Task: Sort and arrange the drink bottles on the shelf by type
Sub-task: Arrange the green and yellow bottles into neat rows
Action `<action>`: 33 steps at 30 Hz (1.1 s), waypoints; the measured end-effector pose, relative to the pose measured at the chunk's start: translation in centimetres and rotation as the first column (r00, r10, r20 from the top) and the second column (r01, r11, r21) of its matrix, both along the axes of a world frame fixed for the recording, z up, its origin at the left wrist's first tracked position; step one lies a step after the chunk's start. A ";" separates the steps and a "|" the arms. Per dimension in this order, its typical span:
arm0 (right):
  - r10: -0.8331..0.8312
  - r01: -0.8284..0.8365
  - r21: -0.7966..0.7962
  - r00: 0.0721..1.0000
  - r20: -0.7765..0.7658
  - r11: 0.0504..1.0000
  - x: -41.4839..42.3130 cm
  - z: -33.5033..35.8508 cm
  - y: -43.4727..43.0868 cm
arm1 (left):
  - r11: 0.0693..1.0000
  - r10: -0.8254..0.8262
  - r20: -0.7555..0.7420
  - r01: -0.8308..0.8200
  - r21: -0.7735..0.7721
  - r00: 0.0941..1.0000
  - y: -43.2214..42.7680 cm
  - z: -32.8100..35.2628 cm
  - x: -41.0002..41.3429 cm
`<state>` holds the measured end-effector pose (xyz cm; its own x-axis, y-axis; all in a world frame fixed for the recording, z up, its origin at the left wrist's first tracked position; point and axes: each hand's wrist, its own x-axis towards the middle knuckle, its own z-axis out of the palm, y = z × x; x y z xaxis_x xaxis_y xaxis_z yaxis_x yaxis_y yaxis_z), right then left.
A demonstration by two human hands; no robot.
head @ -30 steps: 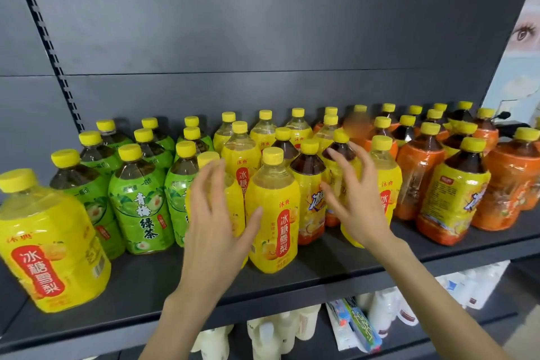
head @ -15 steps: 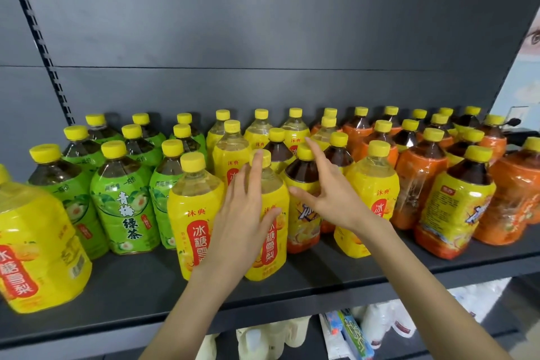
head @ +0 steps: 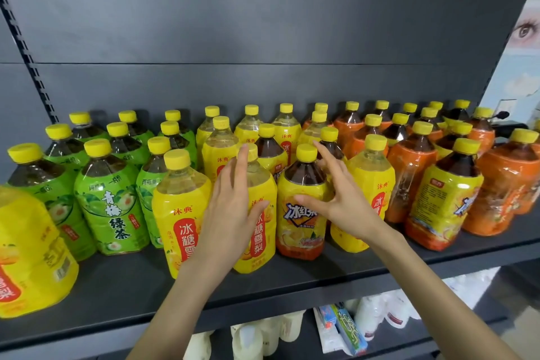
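Iced-tea bottle [head: 302,184], dark liquid with a yellow label: stands upright in the front row of the shelf [head: 117,280], long axis vertical, with clear pear-drink bottles on both sides. It looks out of place. A like bottle [head: 444,199] stands further right, among the orange-label bottles [head: 409,178].

Relation that matters: the bottle sits directly ahead, between the two hands.
- Right hand [head: 344,204] is nearer. Its thumb lies across the front label and its fingers reach straight past the bottle's right flank toward the row behind. Spread, not closed round anything.
- Left hand [head: 230,213] is flat with fingers straight up, in front of the neighbouring pear-drink bottle [head: 263,184], thumb on its label. Also holding nothing.
- The hands are apart, with the iced-tea bottle in the gap.

Judgement: the right hand is set to take this bottle and carry it rightward, while the left steadies or shifts the pear drink.

Against a second ago:
- The left hand was over the front pear bottle [head: 181,199] one place further left; it has moved right.
- The right hand was higher, its palm over the pear bottle [head: 371,172] to the right; it has come down and left onto the tea label.
- The hands have drawn closer together.
- No bottle appears shifted. The green-tea bottles [head: 111,207] are unchanged at left.
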<state>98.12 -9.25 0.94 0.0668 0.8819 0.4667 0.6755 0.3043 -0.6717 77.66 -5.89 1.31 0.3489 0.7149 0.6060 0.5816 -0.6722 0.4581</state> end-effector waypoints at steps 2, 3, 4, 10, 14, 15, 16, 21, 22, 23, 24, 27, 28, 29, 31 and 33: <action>0.077 -0.078 -0.022 0.995 -0.066 0.997 0.1 -0.6 -0.3 | 1.000 0.001 0.008 -0.001 -0.003 1.000 0.0 -0.1 0.2; 0.084 -0.085 -0.013 0.994 -0.077 0.996 0.0 -1.0 -0.4 | 1.000 0.000 0.016 0.000 -0.003 1.000 0.1 -0.1 0.2; 0.078 -0.078 0.005 0.993 -0.093 0.997 0.0 -1.3 -0.4 | 1.000 0.000 0.022 0.000 0.000 1.000 0.2 -0.1 0.2; -0.054 0.064 0.049 0.980 -0.190 0.997 -1.1 -2.5 -1.2 | 1.000 0.019 0.022 -0.019 -0.008 1.000 0.6 -0.3 0.4; -0.085 0.089 0.023 0.985 -0.154 0.996 -1.4 -3.0 -1.8 | 0.999 0.033 0.010 -0.033 -0.009 0.999 0.9 -0.3 0.5; -0.091 0.098 0.037 0.983 -0.157 0.995 -1.5 -3.0 -2.0 | 0.999 0.034 0.010 -0.033 -0.009 0.999 1.0 -0.3 0.6; -0.096 0.106 0.055 0.981 -0.170 0.993 -1.5 -3.0 -2.2 | 0.999 0.034 0.011 -0.034 -0.010 0.999 1.0 -0.3 0.6; -0.111 0.156 0.145 0.954 -0.278 0.977 -1.3 -3.4 -4.9 | 0.999 0.033 0.017 -0.033 -0.014 0.999 1.1 -0.4 0.6; -0.117 0.169 0.164 0.951 -0.286 0.972 -1.1 -3.5 -5.6 | 0.999 0.034 0.017 -0.034 -0.011 0.999 1.1 -0.4 0.6; -0.126 0.184 0.181 0.948 -0.294 0.966 -0.7 -3.6 -6.3 | 0.999 0.036 0.018 -0.036 -0.009 0.999 1.1 -0.4 0.6; -0.139 0.203 0.193 0.944 -0.299 0.960 -0.2 -3.7 -7.1 | 0.999 0.038 0.018 -0.038 -0.008 0.999 1.1 -0.4 0.6; -0.202 0.266 0.210 0.937 -0.285 0.941 1.6 -3.5 -9.2 | 0.999 0.043 0.014 -0.043 -0.006 0.999 1.2 -0.4 0.7; -0.231 0.294 0.214 0.933 -0.277 0.931 2.4 -3.4 -9.8 | 0.999 0.045 0.013 -0.045 -0.004 0.999 1.2 -0.5 0.7; -0.265 0.327 0.213 0.924 -0.275 0.921 3.3 -3.4 -10.3 | 0.999 0.047 0.013 -0.047 -0.002 0.999 1.1 -0.4 0.7; -0.344 0.406 0.204 0.896 -0.280 0.891 5.1 -3.3 -11.0 | 0.999 0.048 0.013 -0.048 0.002 0.999 1.1 -0.4 0.8; -0.443 0.501 0.210 0.856 -0.267 0.840 6.5 -3.3 -11.1 | 0.999 0.049 0.008 -0.049 0.005 0.999 1.2 -0.4 0.8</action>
